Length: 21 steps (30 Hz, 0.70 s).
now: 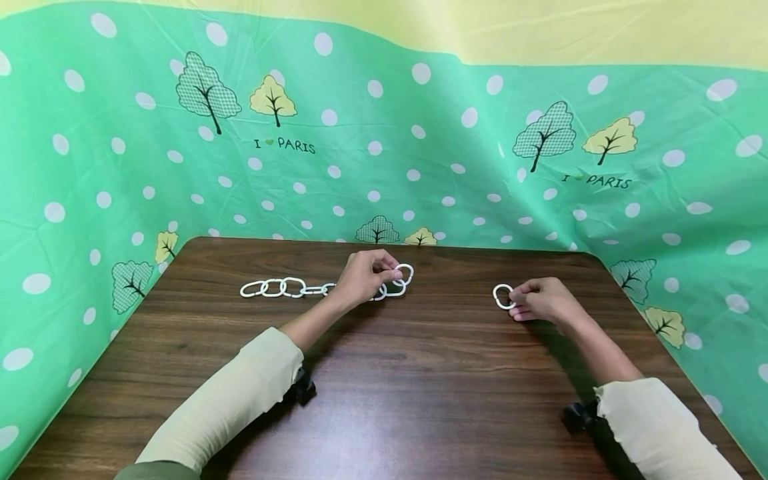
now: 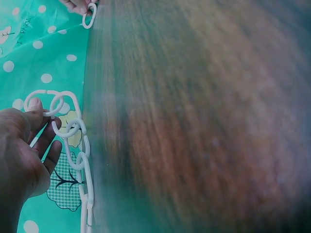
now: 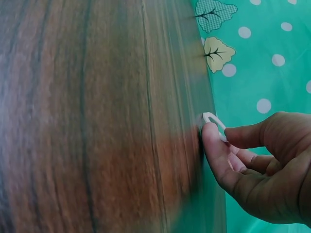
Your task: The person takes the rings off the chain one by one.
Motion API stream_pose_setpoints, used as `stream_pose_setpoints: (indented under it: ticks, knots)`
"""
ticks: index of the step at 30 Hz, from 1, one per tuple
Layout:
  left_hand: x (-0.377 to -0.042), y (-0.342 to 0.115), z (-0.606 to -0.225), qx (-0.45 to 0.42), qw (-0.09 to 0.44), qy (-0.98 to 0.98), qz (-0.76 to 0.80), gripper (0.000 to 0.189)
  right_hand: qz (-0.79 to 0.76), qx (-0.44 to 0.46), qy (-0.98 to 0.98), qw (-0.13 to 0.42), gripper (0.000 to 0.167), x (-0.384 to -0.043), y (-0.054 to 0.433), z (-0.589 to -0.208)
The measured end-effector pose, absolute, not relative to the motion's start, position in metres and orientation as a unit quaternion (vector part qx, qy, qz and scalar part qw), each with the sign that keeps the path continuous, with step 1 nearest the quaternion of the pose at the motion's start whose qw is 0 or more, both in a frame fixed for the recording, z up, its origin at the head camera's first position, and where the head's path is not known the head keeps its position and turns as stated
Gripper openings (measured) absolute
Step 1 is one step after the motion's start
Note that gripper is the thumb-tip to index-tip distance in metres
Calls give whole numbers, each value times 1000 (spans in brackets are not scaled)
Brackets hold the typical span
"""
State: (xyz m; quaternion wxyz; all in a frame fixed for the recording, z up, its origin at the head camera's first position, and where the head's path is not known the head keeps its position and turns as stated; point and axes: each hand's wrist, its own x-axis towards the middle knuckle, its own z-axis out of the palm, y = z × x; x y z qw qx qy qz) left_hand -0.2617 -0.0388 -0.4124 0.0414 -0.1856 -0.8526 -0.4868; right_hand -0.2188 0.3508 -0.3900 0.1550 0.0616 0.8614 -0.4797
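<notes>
A chain of several white plastic links [image 1: 293,287] runs along the far part of the brown wooden table. My left hand [image 1: 362,279] pinches the link at its right end [image 1: 405,274] between thumb and finger, holding it raised. In the left wrist view that end link [image 2: 43,92] hangs together with the rest of the chain [image 2: 80,160]. To the right, apart from the chain, my right hand [image 1: 545,299] pinches a single loose white link [image 1: 497,297]. The right wrist view shows this link [image 3: 214,121] between thumb and forefinger. Part of the chain is hidden behind the left hand.
The wooden table [image 1: 414,400] stretches between and in front of both hands. Behind and beside it hangs a green curtain [image 1: 372,120] with white dots and printed trees. A black wrist camera [image 1: 303,387] sits under the left forearm, another [image 1: 579,418] under the right.
</notes>
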Motion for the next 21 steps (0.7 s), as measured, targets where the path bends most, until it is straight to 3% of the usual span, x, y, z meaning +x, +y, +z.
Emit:
stream_pose_setpoints:
  ticks: [21]
  knots:
    - [-261, -37, -409, -187, 40, -849, -493, 11, -466, 99, 865, 155, 41, -224, 378, -391]
